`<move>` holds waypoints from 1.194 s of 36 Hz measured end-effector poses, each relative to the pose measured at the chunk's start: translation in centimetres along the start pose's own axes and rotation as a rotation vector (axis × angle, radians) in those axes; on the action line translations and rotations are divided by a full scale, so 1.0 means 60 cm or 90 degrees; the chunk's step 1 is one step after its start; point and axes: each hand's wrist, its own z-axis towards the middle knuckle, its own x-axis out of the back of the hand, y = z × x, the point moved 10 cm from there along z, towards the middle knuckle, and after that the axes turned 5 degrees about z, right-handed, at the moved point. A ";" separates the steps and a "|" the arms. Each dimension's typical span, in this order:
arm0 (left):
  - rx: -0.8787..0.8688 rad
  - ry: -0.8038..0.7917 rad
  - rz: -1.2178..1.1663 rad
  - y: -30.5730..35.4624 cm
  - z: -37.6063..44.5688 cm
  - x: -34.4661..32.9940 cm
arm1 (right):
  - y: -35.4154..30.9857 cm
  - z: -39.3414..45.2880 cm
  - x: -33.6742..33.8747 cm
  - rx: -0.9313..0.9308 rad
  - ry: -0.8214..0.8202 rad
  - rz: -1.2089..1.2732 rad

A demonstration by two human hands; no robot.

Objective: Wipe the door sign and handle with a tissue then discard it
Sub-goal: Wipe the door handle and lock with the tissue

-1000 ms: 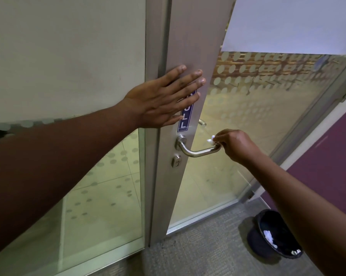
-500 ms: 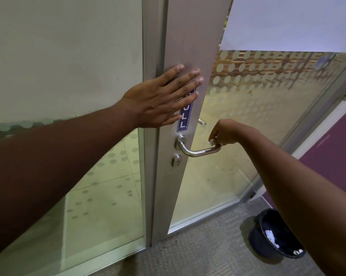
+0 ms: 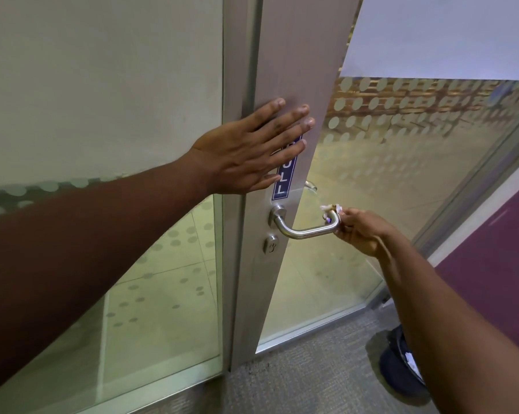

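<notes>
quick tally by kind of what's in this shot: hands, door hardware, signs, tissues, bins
hands: 2, left hand, right hand
door hardware: 2, handle, keyhole
signs: 1, pull sign
tissues: 1, tissue
bins: 1, bin
total: 7

The left hand [image 3: 246,150] lies flat, fingers spread, on the door stile above the door handle [image 3: 304,227]. The right hand [image 3: 363,231] pinches a tissue [image 3: 333,208] at the handle's outer end.

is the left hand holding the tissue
No, the left hand lies flat and empty on the door, while the right hand pinches the tissue at the handle.
</notes>
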 end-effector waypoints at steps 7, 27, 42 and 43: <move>-0.005 -0.010 0.005 0.002 0.001 -0.002 | 0.061 -0.017 -0.018 0.006 0.019 0.341; -0.014 -0.018 0.031 0.001 -0.003 0.002 | 0.134 -0.103 -0.098 0.123 0.152 0.382; -0.013 0.016 0.037 0.002 -0.003 0.009 | 0.156 -0.138 -0.173 0.073 0.083 0.446; -0.011 0.016 0.037 0.001 -0.003 0.010 | 0.158 -0.141 -0.169 0.072 0.085 0.447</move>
